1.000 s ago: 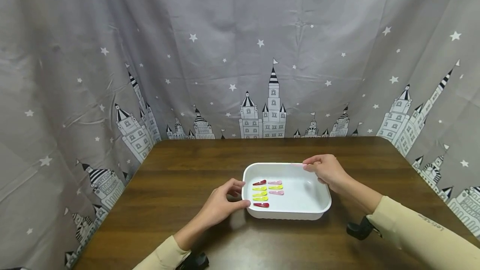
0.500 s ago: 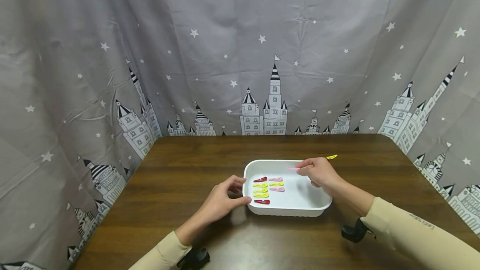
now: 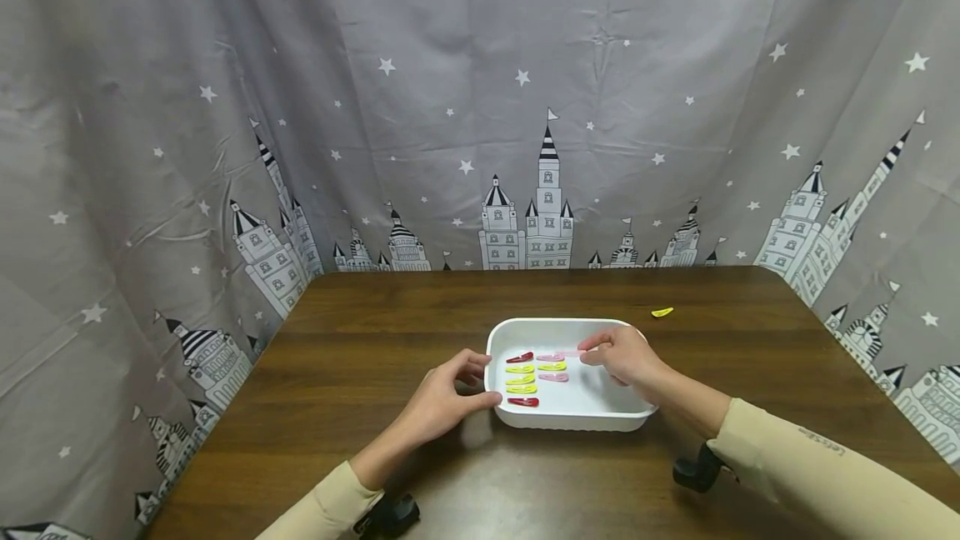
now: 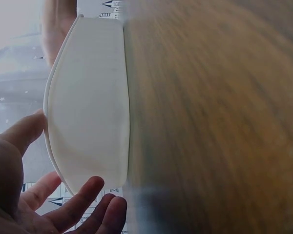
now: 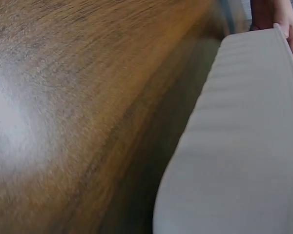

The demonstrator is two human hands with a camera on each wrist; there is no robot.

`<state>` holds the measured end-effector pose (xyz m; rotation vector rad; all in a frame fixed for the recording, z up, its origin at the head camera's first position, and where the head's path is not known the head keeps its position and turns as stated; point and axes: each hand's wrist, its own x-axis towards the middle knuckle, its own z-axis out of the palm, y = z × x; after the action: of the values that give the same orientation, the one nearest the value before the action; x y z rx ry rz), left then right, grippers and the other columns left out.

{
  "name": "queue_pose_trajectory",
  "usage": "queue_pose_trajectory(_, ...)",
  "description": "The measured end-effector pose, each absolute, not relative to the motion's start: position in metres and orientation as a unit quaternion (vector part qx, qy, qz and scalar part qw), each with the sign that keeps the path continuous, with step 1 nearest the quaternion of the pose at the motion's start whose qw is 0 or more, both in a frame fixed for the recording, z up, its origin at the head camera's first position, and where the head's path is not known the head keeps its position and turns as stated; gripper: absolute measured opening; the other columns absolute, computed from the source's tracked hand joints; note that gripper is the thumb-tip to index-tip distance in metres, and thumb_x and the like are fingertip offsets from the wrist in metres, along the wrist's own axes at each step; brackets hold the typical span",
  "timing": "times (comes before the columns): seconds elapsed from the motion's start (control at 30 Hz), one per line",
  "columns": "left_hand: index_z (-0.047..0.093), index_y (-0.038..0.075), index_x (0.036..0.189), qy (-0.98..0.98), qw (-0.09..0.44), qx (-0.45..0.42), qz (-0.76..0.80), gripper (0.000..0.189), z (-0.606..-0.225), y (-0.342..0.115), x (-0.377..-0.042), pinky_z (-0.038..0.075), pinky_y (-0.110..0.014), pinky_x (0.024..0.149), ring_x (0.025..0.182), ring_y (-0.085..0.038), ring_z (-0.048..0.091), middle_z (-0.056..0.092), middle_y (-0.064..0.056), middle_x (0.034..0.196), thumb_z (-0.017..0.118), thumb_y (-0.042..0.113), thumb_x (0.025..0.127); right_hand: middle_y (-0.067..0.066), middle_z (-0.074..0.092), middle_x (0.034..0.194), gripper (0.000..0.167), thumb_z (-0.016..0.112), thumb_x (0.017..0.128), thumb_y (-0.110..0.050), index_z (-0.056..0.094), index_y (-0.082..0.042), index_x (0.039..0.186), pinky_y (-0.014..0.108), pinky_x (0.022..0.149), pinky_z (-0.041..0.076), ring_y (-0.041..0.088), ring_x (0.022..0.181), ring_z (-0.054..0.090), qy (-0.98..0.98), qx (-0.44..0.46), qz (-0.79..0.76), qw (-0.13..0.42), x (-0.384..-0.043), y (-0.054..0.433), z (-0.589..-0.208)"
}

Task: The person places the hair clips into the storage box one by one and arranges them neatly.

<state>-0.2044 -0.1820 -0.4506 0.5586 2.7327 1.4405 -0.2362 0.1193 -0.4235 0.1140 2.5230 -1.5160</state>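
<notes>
A white plastic tray (image 3: 573, 422) stands on the table, its outer wall (image 4: 90, 97) filling much of the left wrist view. My left hand (image 3: 441, 400) holds its left end, thumb at the rim and fingers spread along the far corner. Over the tray's interior, my right hand (image 3: 624, 359) pinches a pink snap hair clip (image 3: 572, 353) between thumb and fingertips. To its left lie two columns of clips: red clips (image 3: 522, 402) and several yellow clips (image 3: 521, 389) in one, two pink clips (image 3: 553, 377) around a yellow one in the other. The right wrist view hides the right fingers.
One yellow hair clip (image 3: 662, 312) lies on the wooden table (image 3: 360, 332) behind the tray's right end. A grey curtain (image 3: 420, 107) printed with castles and stars hangs beyond the table's far edge.
The right hand, with the pink clip, has moved from the tray's far rim inward, left and toward the near side. The yellow clip behind it has come into sight. The left hand stays put.
</notes>
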Motion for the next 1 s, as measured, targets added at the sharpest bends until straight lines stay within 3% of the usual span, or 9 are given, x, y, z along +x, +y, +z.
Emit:
queue_pose_trajectory(0.33,0.064,0.012,0.124,0.871,0.001,0.181,0.456,0.055,-0.449,-0.181,-0.206,0.05,-0.048,0.089,0.1,-0.023,0.069,0.073,-0.003,0.107,0.085,0.038,0.08,-0.002,0.037,0.053,0.018,0.071,0.09,-0.008,0.074,-0.003,0.107,0.023,0.041,0.023,0.011,0.039,0.029,0.86,0.016,-0.499,0.104,-0.233,0.113,-0.431)
queue_pose_trajectory(0.67,0.065,0.014,0.124,0.874,-0.001,0.177,0.452,0.055,-0.451,-0.181,-0.207,0.05,-0.047,0.09,0.099,-0.022,0.068,0.073,-0.004,0.105,0.085,0.039,0.08,0.001,0.049,0.061,0.013,0.075,0.085,-0.006,0.077,-0.005,0.098,0.023,0.041,0.022,0.009,0.039,0.028,0.873,-0.01,-0.477,0.102,-0.235,0.108,-0.437)
queue_pose_trajectory(1.0,0.064,0.016,0.125,0.875,0.001,0.18,0.449,0.056,-0.452,-0.183,-0.205,0.05,-0.042,0.087,0.098,-0.019,0.068,0.074,-0.003,0.105,0.084,0.042,0.08,-0.003,0.04,0.058,0.008,0.075,0.084,-0.004,0.077,-0.005,0.092,0.022,0.041,0.022,0.008,0.039,0.028,0.875,-0.026,-0.473,0.105,-0.235,0.1,-0.445)
